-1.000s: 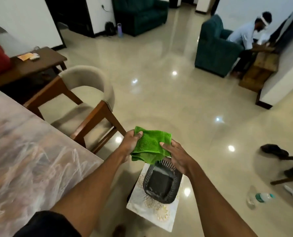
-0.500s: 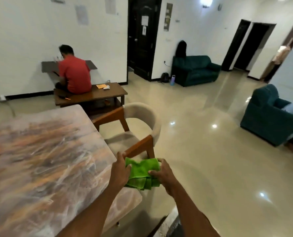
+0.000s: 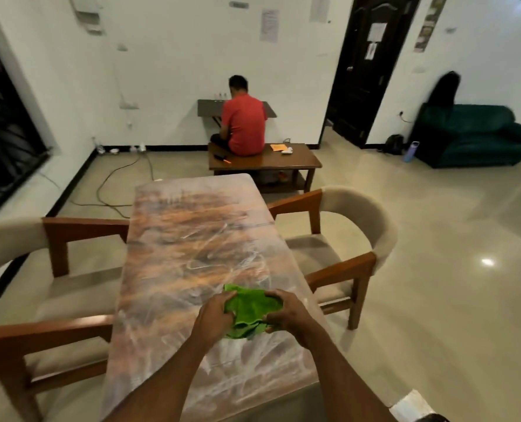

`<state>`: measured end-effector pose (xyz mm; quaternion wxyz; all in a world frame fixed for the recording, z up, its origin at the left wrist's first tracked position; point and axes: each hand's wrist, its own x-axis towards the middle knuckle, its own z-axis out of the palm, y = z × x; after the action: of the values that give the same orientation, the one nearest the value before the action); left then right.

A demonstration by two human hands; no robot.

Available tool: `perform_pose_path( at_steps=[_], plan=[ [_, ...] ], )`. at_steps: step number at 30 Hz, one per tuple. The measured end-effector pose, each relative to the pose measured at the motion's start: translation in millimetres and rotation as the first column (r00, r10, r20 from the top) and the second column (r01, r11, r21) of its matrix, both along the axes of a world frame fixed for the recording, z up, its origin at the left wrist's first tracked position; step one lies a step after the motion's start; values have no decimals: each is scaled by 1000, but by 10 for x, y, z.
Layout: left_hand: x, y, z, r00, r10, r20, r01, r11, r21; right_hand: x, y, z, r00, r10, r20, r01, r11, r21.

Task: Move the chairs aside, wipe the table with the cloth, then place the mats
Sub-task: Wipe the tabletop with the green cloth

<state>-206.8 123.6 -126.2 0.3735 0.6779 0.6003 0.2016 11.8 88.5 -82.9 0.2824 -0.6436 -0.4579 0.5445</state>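
A bunched green cloth [image 3: 251, 309] is held over the near half of the long table [image 3: 189, 239], whose top is streaked brown and white. My left hand [image 3: 213, 316] grips the cloth's left side and my right hand [image 3: 286, 313] grips its right side. One beige chair with a wooden frame [image 3: 344, 251] stands at the table's right side. Another chair of the same kind [image 3: 40, 293] stands at the left side, its seat partly under the table edge.
A person in a red shirt [image 3: 243, 123] sits on a low wooden bench table [image 3: 295, 161] beyond the far end. Cables [image 3: 113, 184] trail on the floor at back left. A dark green sofa [image 3: 472, 135] stands at back right, a white mat corner [image 3: 411, 406] at bottom right.
The view has swung left from the floor and basket to face the table lengthwise. Both hands, still holding the green cloth, now sit over the table's near half.
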Motion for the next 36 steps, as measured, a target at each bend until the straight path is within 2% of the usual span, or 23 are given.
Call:
perform_pose_path(
  at_steps=[5, 10, 15, 17, 19, 21, 22, 25, 27, 28, 31, 32, 35, 36],
  plan=[
    [-859, -57, -221, 997, 12, -81, -16, 999, -49, -873, 214, -129, 990, 134, 42, -134, 991, -2],
    [-1540, -232, -465, 986, 124, -112, -127, 992, -20, -1626, 317, -459, 958, 253, 137, -261, 964, 44],
    [-1992, -596, -906, 973, 223, -66, -226, 974, -30, -2067, 199, -1034, 887, 378, 264, -422, 896, 137],
    [-2132, -861, -1176, 953, 262, -151, -270, 962, -30, -2127, 103, -1336, 814, 498, 301, -540, 838, 74],
    [-2282, -1168, -1417, 910, 265, -320, -311, 945, -102, -2109, -60, -1638, 678, 581, 451, -622, 780, -69],
    [-2405, -1396, -1631, 886, 231, -403, -329, 924, -195, -2132, -210, -1958, 623, 461, 632, -605, 796, 16],
    [-2445, -1460, -1728, 881, 221, -419, -327, 924, -199, -2193, -256, -2091, 621, 415, 665, -604, 794, 69],
    [-2429, -1553, -1917, 856, 177, -486, -229, 972, -50, -2549, -365, -2341, 583, 388, 714, -681, 713, 168],
    [-2345, -1443, -1950, 866, 75, -495, -71, 997, 27, -2812, -385, -2415, 542, 403, 737, -746, 635, 200],
    [-2308, -1361, -2040, 854, 37, -519, -2, 998, 68, -2933, -385, -2554, 518, 380, 767, -754, 626, 199],
    [-2242, -1120, -2171, 846, 54, -531, -1, 995, 100, -3062, -334, -2790, 512, 296, 807, -699, 689, 191],
    [-2284, -1123, -2329, 836, 46, -547, -12, 998, 66, -3105, -336, -2962, 510, 280, 813, -678, 712, 181],
    [-2410, -1351, -2627, 809, 39, -587, 10, 997, 80, -3222, -474, -3184, 493, 249, 834, -634, 759, 148],
    [-2410, -1449, -2609, 825, 55, -562, -11, 997, 83, -3281, -576, -3200, 479, 240, 844, -636, 758, 145]
  ],
)
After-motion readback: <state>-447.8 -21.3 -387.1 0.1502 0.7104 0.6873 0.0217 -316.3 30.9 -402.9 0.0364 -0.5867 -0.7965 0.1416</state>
